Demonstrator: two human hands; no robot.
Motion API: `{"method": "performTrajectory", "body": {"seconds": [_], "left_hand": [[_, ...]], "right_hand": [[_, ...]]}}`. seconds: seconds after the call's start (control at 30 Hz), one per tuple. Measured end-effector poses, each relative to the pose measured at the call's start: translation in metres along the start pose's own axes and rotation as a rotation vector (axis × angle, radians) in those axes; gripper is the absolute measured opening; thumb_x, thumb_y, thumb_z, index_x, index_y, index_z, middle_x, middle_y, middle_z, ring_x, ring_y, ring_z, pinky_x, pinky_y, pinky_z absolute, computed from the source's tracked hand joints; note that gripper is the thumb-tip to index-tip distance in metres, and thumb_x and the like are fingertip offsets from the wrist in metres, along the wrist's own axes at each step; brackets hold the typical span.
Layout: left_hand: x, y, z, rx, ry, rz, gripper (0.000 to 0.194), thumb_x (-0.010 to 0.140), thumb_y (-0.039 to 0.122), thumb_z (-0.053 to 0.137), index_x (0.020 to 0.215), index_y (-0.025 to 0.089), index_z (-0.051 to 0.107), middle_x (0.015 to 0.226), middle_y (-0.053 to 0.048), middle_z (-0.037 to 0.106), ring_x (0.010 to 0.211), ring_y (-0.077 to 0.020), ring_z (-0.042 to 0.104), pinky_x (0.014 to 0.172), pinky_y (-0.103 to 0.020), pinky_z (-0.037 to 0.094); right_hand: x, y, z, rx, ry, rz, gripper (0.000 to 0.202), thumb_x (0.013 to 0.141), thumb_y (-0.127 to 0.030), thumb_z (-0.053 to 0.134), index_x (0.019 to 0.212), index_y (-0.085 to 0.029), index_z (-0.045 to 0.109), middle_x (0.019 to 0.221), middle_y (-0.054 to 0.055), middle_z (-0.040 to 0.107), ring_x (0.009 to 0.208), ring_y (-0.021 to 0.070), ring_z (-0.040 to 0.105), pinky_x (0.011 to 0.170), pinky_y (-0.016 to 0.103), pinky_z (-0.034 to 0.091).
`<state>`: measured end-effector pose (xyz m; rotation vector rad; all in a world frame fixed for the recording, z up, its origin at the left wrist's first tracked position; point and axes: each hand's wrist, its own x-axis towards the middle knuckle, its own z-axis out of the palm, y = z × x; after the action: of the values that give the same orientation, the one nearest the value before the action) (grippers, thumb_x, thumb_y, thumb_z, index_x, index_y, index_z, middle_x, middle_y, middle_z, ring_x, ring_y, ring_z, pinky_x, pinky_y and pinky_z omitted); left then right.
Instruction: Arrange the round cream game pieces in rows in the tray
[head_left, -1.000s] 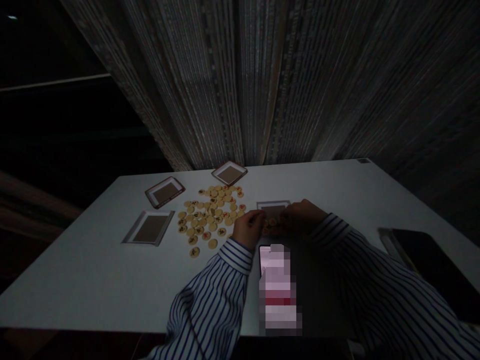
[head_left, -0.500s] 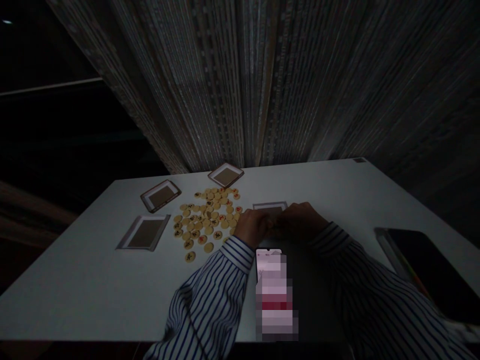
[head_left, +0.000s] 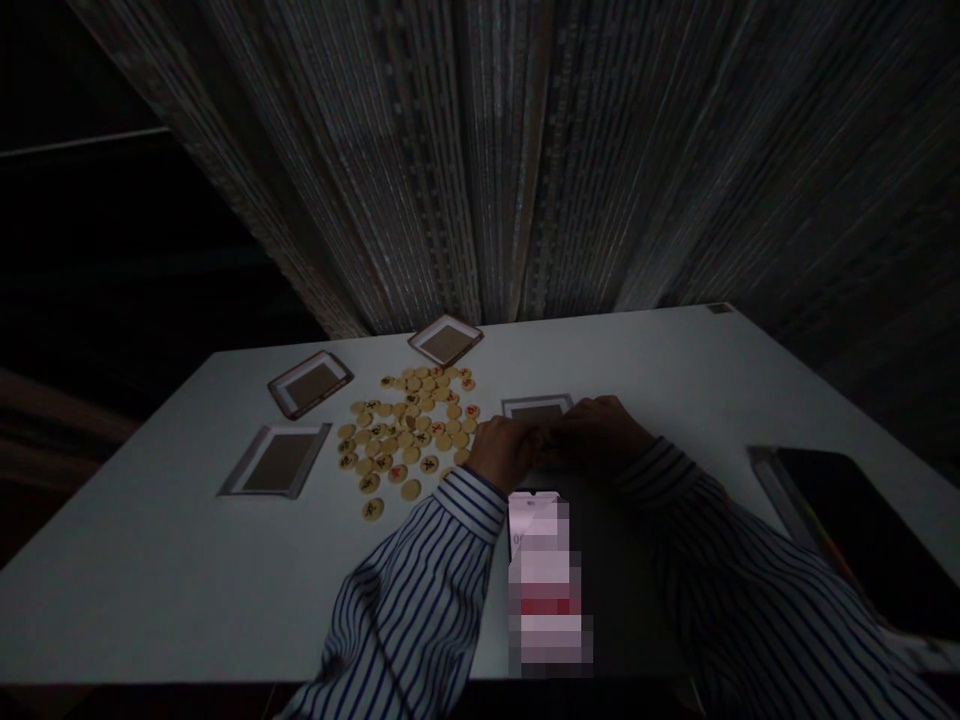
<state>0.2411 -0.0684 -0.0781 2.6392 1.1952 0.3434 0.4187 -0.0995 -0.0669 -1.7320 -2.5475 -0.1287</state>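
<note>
A: Both hands met over the near edge of the fourth shallow tray [head_left: 536,409]; the left hand [head_left: 501,450] was curled inward, and the right hand [head_left: 600,432] bent in from the other side, fingertips close together!

B: And pinching what?

A: Couldn't tell; the fingers were too dark and hidden to show any grip on either side.

B: Where were the xiangqi pieces [head_left: 406,439], then?

A: Loose on the white bench [head_left: 187,580], just left of the left hand; some showed red characters, some black, plenty were blank side up!

B: And around them?

A: Two brown-rimmed trays, one at the back [head_left: 448,340], one at back left [head_left: 310,383]; a pale-rimmed tray [head_left: 279,460] to the left; a lit phone [head_left: 525,520] lay just below the hands, its screen largely pixelated; a dark, flat object [head_left: 862,540] lay well off to the right.
</note>
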Motion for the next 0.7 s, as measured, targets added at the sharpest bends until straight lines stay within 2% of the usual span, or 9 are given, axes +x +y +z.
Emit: {"method": "performTrajectory", "body": {"seconds": [0.23,0.37,0.7], "left_hand": [[-0.0001,0.0017,-0.0015,0.017,-0.015,-0.016,0.030,0.084,0.022,0.040,0.101,0.021,0.065,0.087,-0.006,0.068,0.087,-0.0212,0.059,0.077,-0.033,0.044],[0.0001,0.0027,-0.0037,0.020,-0.028,-0.014,0.029,0.084,0.024,0.040,0.097,0.021,0.066,0.086,-0.006,0.068,0.086,-0.0215,0.059,0.076,-0.033,0.045],[0.0004,0.0026,-0.0042,0.008,-0.029,-0.016,0.029,0.084,0.024,0.041,0.097,0.021,0.067,0.086,-0.007,0.068,0.086,-0.0219,0.060,0.078,-0.034,0.045]], "right_hand": [[0.0009,-0.0002,-0.0018,-0.007,-0.049,0.008,0.018,0.079,-0.037,0.052,0.076,-0.025,0.065,0.080,0.002,0.067,0.079,0.0177,0.054,0.067,0.033,0.022],[0.0008,0.0000,-0.0035,-0.006,-0.076,-0.003,0.014,0.078,-0.032,0.053,0.077,-0.024,0.065,0.082,0.003,0.067,0.080,0.0183,0.055,0.068,0.033,0.022],[-0.0014,-0.0025,0.0005,-0.025,0.014,-0.009,0.015,0.078,-0.028,0.052,0.074,-0.024,0.065,0.078,0.001,0.067,0.078,0.0177,0.055,0.070,0.033,0.022]]}}
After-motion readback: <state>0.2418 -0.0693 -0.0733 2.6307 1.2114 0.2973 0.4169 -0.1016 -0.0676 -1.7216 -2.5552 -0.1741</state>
